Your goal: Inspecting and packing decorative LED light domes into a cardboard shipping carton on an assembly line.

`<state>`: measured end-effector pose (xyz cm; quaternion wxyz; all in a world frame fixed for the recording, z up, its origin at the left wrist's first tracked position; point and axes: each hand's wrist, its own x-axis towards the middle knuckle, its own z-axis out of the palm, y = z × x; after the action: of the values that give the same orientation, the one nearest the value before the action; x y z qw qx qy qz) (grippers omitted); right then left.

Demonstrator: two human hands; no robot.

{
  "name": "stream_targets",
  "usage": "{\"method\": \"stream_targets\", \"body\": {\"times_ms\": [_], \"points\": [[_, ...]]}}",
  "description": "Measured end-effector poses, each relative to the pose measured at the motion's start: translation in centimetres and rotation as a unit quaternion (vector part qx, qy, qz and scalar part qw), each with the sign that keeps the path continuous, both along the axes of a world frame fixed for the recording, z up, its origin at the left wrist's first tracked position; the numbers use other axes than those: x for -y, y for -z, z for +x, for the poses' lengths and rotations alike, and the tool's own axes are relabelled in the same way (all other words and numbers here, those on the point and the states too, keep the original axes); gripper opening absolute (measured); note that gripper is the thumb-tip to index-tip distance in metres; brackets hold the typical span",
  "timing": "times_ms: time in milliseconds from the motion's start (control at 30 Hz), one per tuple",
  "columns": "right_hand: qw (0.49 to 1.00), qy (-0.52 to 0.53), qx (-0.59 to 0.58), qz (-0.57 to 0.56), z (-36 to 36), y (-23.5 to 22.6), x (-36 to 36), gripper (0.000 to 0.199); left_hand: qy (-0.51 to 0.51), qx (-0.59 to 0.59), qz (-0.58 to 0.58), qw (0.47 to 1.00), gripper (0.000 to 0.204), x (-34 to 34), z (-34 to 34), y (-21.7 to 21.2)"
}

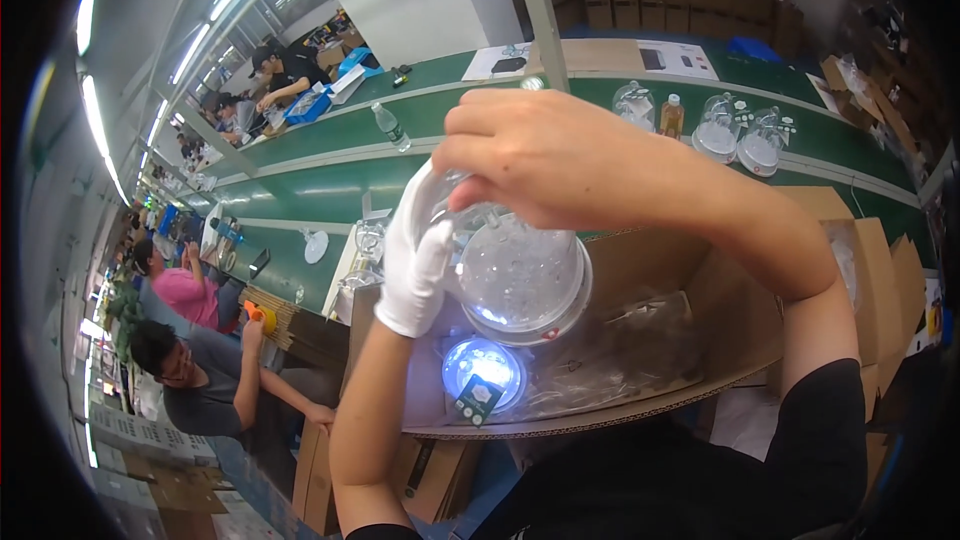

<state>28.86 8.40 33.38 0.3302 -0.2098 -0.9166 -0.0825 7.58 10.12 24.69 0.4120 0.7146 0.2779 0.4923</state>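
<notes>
Above an open cardboard box [690,340], both my hands hold a clear dome lamp [520,280] with a round pale base, tilted toward me. My left hand [412,255], in a white glove, is closed around the dome's narrow top end. My bare right hand [530,155] reaches across from the right, its fingers curled at that same end against the glove. The wrist and fingers partly hide the grip. Inside the box, just below the held one, a second dome lamp [483,365] glows bluish white. A small dark green tag [479,397] lies against it.
Clear plastic wrapping [610,360] lines the box. Behind stands a green workbench [320,180] bearing a water bottle [391,127], a bottle of amber liquid [671,115] and several similar domes [716,130]. A co-worker [215,390] with orange tape stands at left; others sit farther along.
</notes>
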Motion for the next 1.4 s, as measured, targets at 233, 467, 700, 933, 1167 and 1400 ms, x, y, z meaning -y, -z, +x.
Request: {"method": "stream_targets", "body": {"times_ms": [233, 467, 700, 933, 1167, 1400], "points": [[0.992, 0.111, -0.061, -0.007, 1.5, 0.6, -0.5, 0.026, -0.085, -0.046, 0.100, 0.990, 0.124, 2.1, 2.0, 5.3], [0.992, 0.116, -0.051, -0.002, 1.8, 0.3, -0.5, 0.037, -0.209, -0.227, 0.514, 0.800, 0.101, 1.9, 3.9, 2.2], [0.991, 0.129, -0.030, -0.015, 1.9, 1.0, -0.8, 0.034, -0.009, -0.165, -0.052, 0.985, 0.142, 0.6, 0.3, 7.5], [0.990, 0.129, 0.040, -0.047, 1.4, 0.0, -1.0, 0.035, -0.026, -0.249, -0.030, 0.968, 0.126, 0.3, -0.7, 7.2], [0.999, 0.029, -0.015, -0.042, 2.1, -0.2, -0.6, 0.030, 0.072, -0.080, -0.054, 0.993, 0.116, 0.5, 0.6, -1.2], [0.995, 0.040, -0.054, -0.076, 3.6, 0.6, -0.5, 0.025, 0.091, -0.198, -0.023, 0.976, 0.064, -1.7, 4.1, -7.6]]}}
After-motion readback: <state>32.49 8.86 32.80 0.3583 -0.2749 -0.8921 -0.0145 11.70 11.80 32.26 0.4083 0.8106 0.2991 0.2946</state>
